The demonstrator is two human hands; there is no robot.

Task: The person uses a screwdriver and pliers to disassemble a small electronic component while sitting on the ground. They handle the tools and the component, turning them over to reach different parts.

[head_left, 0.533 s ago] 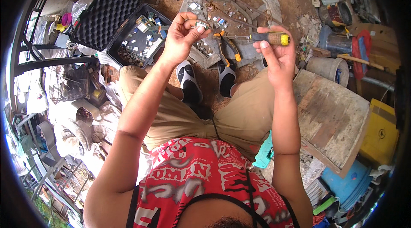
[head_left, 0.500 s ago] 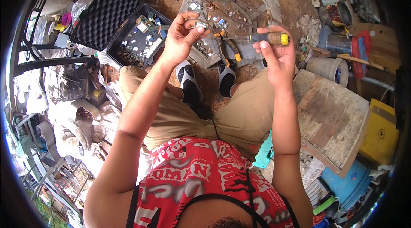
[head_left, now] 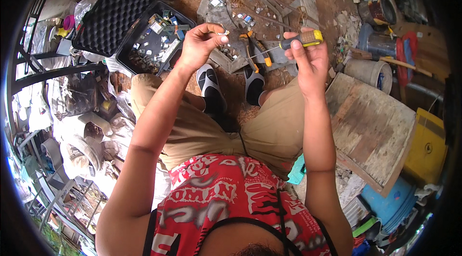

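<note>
Between thumb and fingers, my left hand [head_left: 201,46] pinches a small pale electronic part [head_left: 224,33], seen nearly edge-on; its exact kind is unclear. My right hand [head_left: 309,58] grips the yellow and dark handle of a screwdriver [head_left: 303,40]. Its thin shaft slants down to the left, its tip apart from the left hand. Pliers with black and orange handles [head_left: 260,50] lie between the two hands, beyond my feet. Left of my left hand stands an open black case [head_left: 126,58], holding circuit boards [head_left: 156,26] and many small loose parts.
The case's foam-lined lid [head_left: 115,13] leans back. A round grey frame [head_left: 308,3] with scattered fragments lies ahead. To the right are a wooden board [head_left: 373,131], a pale bucket [head_left: 370,75], a yellow panel [head_left: 426,145] and a blue container [head_left: 392,203]. Clutter fills the left.
The screwdriver has tilted, its tip now pointing down to the left with the shaft in plain view. My left hand has turned the small part edge-on and shifted slightly.
</note>
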